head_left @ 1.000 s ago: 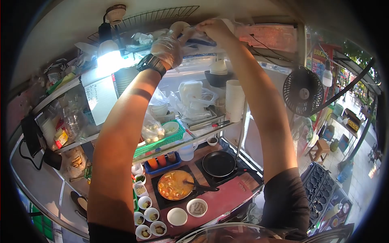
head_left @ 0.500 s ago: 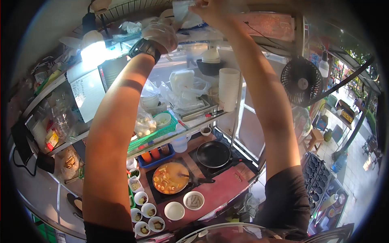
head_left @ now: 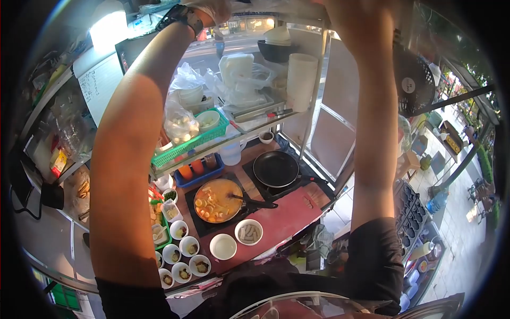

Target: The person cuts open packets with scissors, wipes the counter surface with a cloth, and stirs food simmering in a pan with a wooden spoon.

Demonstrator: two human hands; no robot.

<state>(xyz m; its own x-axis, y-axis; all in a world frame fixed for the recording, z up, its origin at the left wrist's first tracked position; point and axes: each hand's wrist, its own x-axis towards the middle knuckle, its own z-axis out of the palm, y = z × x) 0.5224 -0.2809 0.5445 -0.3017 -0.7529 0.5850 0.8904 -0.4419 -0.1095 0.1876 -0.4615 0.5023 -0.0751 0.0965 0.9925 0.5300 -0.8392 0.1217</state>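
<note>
Both my arms reach up to the top edge of the view. My left hand (head_left: 212, 9) wears a clear plastic glove, with a dark watch (head_left: 179, 19) on the wrist; its fingers run out of the picture. My right hand (head_left: 358, 16) is blurred and cut off at the top, so its fingers and anything in them are hidden. Below, between the arms, a pan of orange soup (head_left: 218, 199) holds a dark-handled ladle (head_left: 255, 203). To its right sits an empty black frying pan (head_left: 275, 169). Two white bowls (head_left: 223, 246) stand in front, one with greyish strips (head_left: 248, 232).
Several small white cups (head_left: 189, 245) of ingredients stand at the lower left. A shelf above the stove carries a green basket (head_left: 191, 141), plastic bags (head_left: 244, 90) and a stack of white cups (head_left: 302, 82). A lit bulb (head_left: 109, 26) and a fan (head_left: 411, 85) flank my arms.
My hands have risen towards the top edge, and the right has moved rightward. The clear plastic piece pinched by my right hand earlier is out of sight. The view has tilted down slightly.
</note>
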